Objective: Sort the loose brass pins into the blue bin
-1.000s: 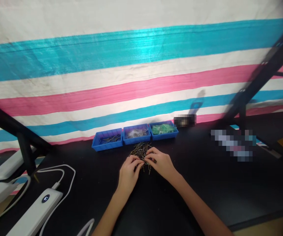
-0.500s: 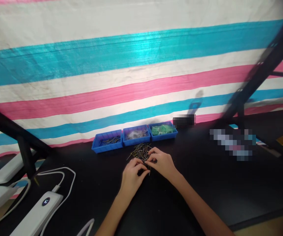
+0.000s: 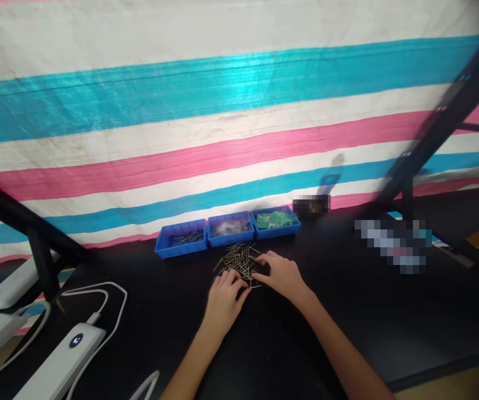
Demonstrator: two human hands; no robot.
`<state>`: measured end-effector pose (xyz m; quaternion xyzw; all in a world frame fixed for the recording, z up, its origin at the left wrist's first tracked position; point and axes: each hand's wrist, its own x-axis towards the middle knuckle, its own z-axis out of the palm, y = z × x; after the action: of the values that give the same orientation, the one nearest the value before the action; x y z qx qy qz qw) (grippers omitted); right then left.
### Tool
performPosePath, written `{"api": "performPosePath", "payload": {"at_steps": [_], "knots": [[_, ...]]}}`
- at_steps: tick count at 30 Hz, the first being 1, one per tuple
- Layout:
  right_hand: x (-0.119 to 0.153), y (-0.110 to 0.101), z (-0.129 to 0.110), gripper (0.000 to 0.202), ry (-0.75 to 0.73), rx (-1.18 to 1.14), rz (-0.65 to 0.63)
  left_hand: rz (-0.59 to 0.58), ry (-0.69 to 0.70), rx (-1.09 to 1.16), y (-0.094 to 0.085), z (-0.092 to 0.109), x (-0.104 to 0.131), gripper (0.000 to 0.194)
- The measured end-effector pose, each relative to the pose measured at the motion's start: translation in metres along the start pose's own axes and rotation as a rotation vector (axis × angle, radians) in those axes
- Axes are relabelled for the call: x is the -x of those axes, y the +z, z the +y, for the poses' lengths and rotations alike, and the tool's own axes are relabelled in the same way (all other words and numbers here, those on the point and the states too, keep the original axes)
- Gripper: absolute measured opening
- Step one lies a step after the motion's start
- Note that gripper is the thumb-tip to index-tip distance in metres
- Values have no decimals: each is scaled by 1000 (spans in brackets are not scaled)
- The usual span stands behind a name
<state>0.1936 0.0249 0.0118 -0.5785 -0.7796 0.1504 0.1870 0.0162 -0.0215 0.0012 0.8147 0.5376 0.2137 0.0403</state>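
Note:
A loose pile of long, thin, brass-coloured screws (image 3: 239,258) lies on the black table; they are too small to rule out nails. At the pile's near left edge is my left hand (image 3: 225,291), its thumb and forefinger closed around the end of one screw (image 3: 255,286), which points right. On the pile's right side, my right hand (image 3: 281,272) has its thumb and forefinger apart, with nothing visible between them. Behind the pile stands a row of blue bins: a left bin (image 3: 159,251) with dark screws, a middle bin (image 3: 231,240) with clear bags, and a right bin (image 3: 279,231) with green packets.
White power banks (image 3: 62,361) with white cables (image 3: 123,303) lie at the left. Black frame legs (image 3: 414,158) rise on both sides, before a striped sheet (image 3: 239,122). Blurred-out items (image 3: 389,244) lie at the right, and a blurred dark object (image 3: 311,206) stands beside the bins.
My right hand has drawn slightly right, away from my left hand, and its thumb and forefinger have parted. The screw at my left fingertips now lies more level, pointing right.

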Motion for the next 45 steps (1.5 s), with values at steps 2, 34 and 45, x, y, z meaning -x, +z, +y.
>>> {"api": "performPosePath", "payload": {"at_steps": [2,34,45], "knots": [[1,-1,-1,31,-15,-10,-14,1,5,-10,1,-1,1,13],[6,0,-23,14,-243,-313,14,275,-223,348,-11,1,-1,10],[4,-1,-25,10,-216,-361,41,343,-240,427,-11,1,-1,10]]}}
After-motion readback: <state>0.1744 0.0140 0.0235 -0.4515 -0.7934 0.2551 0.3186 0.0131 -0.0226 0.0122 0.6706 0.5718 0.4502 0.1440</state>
